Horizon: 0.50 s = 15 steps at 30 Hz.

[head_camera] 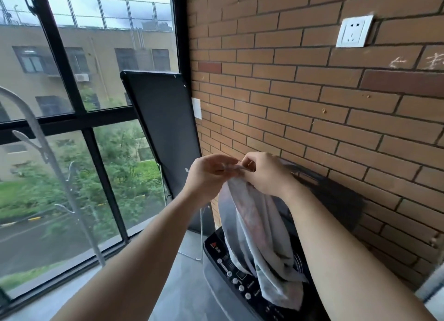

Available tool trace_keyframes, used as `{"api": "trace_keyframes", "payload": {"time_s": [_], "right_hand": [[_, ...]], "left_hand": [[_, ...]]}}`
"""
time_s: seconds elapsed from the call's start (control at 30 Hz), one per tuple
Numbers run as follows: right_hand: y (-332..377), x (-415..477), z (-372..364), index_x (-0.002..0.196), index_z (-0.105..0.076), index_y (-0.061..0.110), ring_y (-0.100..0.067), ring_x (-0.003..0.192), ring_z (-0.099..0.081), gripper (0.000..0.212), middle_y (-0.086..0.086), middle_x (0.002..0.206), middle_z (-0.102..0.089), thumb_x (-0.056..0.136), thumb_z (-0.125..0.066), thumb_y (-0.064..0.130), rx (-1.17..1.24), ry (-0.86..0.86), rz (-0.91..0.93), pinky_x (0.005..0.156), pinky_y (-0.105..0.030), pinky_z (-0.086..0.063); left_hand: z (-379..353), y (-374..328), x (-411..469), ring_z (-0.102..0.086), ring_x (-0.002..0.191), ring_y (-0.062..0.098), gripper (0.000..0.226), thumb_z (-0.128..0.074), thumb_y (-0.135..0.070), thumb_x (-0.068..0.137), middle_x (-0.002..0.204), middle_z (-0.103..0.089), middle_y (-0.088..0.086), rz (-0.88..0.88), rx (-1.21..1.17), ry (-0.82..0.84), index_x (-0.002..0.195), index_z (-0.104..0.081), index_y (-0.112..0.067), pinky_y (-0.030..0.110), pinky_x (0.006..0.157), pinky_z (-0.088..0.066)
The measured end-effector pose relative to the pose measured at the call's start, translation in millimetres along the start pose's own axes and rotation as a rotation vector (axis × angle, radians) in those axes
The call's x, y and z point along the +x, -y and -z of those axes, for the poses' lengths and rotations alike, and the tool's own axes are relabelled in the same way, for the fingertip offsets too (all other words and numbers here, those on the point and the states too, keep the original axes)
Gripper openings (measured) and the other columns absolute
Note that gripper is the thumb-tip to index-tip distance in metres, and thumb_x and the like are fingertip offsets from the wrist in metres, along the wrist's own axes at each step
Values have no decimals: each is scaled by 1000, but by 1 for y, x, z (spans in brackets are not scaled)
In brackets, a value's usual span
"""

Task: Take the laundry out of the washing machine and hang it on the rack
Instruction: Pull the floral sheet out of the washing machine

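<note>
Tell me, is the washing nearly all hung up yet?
Not yet. Done: the lid of the washing machine is up, and one pale cloth is lifted out, its lower end lying on the buttons. In hand: the left hand and right hand pinch the cloth's top edge. Left: carrying it to the rack, whose visible part holds no clothes. The tub's inside is hidden, so more may wait.

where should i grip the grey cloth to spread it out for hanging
Grip the top edge of the cloth, from above, where the left hand and right hand now pinch it close together. It hangs long and limp from there, its lower end draped on the washing machine panel, so sliding the hands apart along that edge would likely open it.
</note>
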State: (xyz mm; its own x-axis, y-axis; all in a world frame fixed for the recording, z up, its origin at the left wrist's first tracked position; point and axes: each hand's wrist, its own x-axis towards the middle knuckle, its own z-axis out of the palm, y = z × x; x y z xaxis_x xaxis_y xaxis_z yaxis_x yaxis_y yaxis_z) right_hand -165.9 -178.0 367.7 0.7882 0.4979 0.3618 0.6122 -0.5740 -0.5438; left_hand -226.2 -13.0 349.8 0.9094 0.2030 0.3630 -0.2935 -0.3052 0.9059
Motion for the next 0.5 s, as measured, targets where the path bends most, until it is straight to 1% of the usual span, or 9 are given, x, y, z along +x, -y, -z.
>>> {"api": "trace_keyframes", "payload": {"time_s": [0.07, 0.13, 0.2, 0.27, 0.33, 0.43, 0.5], "right_hand": [[-1, 2, -4, 81, -64, 26, -8, 71, -63, 18, 11, 75, -67, 89, -69, 42, 11, 1, 18, 55, -22, -44], [-1, 4, -8, 79, -63, 26, -9, 71, -62, 21, 11, 74, -66, 89, -69, 44, 21, 3, 30, 54, -21, -42], [-2, 4, -10, 80, -63, 27, -7, 72, -62, 22, 11, 74, -67, 89, -67, 45, 27, -1, 38, 55, -21, -42], [-3, 4, -12, 80, -62, 30, -3, 71, -63, 18, 12, 74, -67, 89, -67, 45, 40, 3, 39, 56, -22, -44], [-3, 3, -12, 79, -61, 33, -1, 70, -63, 16, 13, 73, -67, 89, -69, 42, 68, 14, 40, 56, -21, -44], [-4, 2, -10, 79, -63, 32, -3, 70, -64, 16, 12, 74, -68, 87, -71, 43, 127, 38, 45, 59, -23, -48], [-6, 3, -9, 82, -65, 30, -3, 74, -63, 19, 13, 77, -68, 84, -73, 48, 122, 98, 42, 62, -22, -45]], "left_hand": [[0, 3, -2, -71, 75, 10, 20, -85, -20, 76, 80, -76, -9, 1, 73, -38, 93, -76, -28, 32, 74, -59], [1, 6, -3, -73, 82, 10, 25, -82, -21, 80, 87, -76, -7, 24, 119, -33, 102, -73, -26, 39, 82, -59], [2, 7, -5, -74, 90, 17, 28, -79, -19, 82, 94, -77, -1, 72, 77, -15, 109, -70, -22, 47, 86, -58], [2, 9, -5, -73, 92, 20, 26, -76, -15, 85, 95, -77, 0, 87, 82, -12, 110, -69, -21, 52, 86, -57], [0, 11, -5, -73, 91, 17, 25, -71, -14, 89, 96, -77, -2, 59, 146, -10, 111, -69, -23, 49, 87, -57], [-1, 15, -5, -71, 92, 13, 29, -63, -7, 93, 97, -75, -3, 13, 212, -34, 114, -67, -26, 40, 88, -57], [-1, 17, -3, -69, 88, 11, 33, -57, -4, 95, 92, -72, -9, -3, 252, -102, 111, -67, -32, 31, 80, -57]]}}
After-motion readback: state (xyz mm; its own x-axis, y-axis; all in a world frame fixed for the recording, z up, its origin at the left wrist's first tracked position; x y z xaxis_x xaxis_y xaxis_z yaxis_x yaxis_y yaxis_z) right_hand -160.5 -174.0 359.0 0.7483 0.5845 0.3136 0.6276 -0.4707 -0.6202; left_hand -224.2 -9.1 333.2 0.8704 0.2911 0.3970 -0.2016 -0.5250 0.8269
